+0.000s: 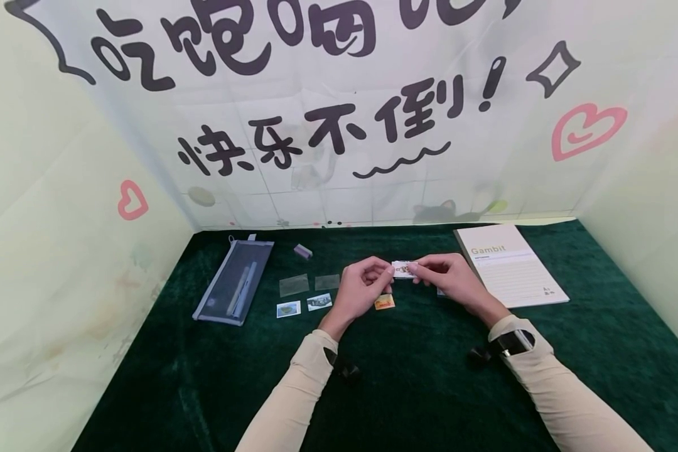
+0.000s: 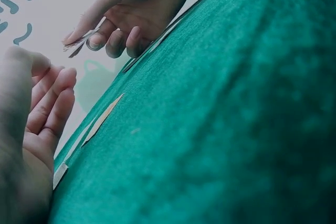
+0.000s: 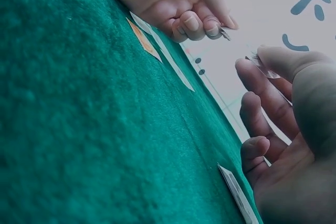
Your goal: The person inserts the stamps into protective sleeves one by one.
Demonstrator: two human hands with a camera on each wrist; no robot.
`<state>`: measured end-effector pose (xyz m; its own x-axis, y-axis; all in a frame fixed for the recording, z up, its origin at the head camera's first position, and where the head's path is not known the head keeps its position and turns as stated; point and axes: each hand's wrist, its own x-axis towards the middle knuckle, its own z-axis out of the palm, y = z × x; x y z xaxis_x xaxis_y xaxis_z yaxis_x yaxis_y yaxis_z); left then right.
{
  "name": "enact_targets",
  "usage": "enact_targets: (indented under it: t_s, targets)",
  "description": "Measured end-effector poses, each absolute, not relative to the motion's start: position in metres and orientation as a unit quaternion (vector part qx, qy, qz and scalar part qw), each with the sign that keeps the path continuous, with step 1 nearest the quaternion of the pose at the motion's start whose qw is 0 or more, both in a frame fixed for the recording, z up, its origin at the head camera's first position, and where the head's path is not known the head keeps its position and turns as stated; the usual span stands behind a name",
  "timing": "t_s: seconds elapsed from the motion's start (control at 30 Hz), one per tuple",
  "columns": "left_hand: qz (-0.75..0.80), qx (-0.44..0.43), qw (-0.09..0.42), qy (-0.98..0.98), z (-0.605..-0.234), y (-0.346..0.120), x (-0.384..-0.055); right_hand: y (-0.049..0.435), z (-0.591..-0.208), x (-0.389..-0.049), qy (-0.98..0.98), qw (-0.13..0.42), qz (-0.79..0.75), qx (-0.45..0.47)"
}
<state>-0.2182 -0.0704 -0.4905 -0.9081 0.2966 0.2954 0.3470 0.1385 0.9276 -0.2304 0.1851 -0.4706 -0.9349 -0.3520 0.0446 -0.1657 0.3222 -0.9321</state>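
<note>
My right hand [image 1: 451, 276] pinches a small stamp-like picture card [image 1: 403, 270], white with a brown figure, between thumb and index finger. My left hand [image 1: 364, 285] is at the card's left side, thumb and fingertips together. In the right wrist view the left hand [image 3: 184, 11] pinches a small thin piece [image 3: 226, 34], mostly hidden by the fingers; its kind cannot be told. A gap parts the two hands there. Below them on the cloth lies an orange picture card [image 1: 384, 302]. Two more picture cards, one blue [image 1: 289, 309] and one grey [image 1: 319, 302], lie to the left.
Two clear sleeves [image 1: 294, 285] lie behind the left cards. A purple eraser-like block [image 1: 302, 252] sits farther back. A zip pencil pouch [image 1: 234, 282] with pens is at left, a Gambit notebook [image 1: 514, 267] at right. Green cloth [image 1: 407, 389] covers the table.
</note>
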Motion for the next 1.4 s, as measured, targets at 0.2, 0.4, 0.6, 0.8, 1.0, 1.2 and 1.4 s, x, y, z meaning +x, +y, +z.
enact_targets:
  t_s: [0.2,0.4,0.6,0.8,1.0,1.2,1.4]
  targets:
    - [-0.62,-0.218,0.013,-0.754,-0.489,-0.07,-0.217,0.185,-0.472,-0.231,0.809,0.079,-0.559,-0.163]
    - [-0.618,-0.222,0.01,-0.754,-0.487,-0.069,-0.217,0.185,-0.471,-0.23,0.81,0.073,-0.559,-0.16]
    - [-0.615,-0.223,0.009,-0.757,-0.488,-0.069,-0.218,0.185,-0.47,-0.229,0.807,0.077,-0.564,-0.16]
    - [-0.613,-0.222,0.005,-0.758,-0.491,-0.07,-0.217,0.182,-0.472,-0.229,0.829,0.071,-0.527,-0.173]
    - [-0.606,-0.217,0.009,-0.765,-0.491,-0.07,-0.216,0.18,-0.47,-0.228,0.848,0.032,-0.499,-0.175]
    - [-0.584,-0.19,0.039,-0.789,-0.488,-0.07,-0.215,0.185,-0.469,-0.232,0.86,0.047,-0.477,-0.176]
    - [-0.558,-0.172,0.067,-0.809,-0.485,-0.07,-0.216,0.193,-0.469,-0.238,0.874,0.093,-0.436,-0.196]
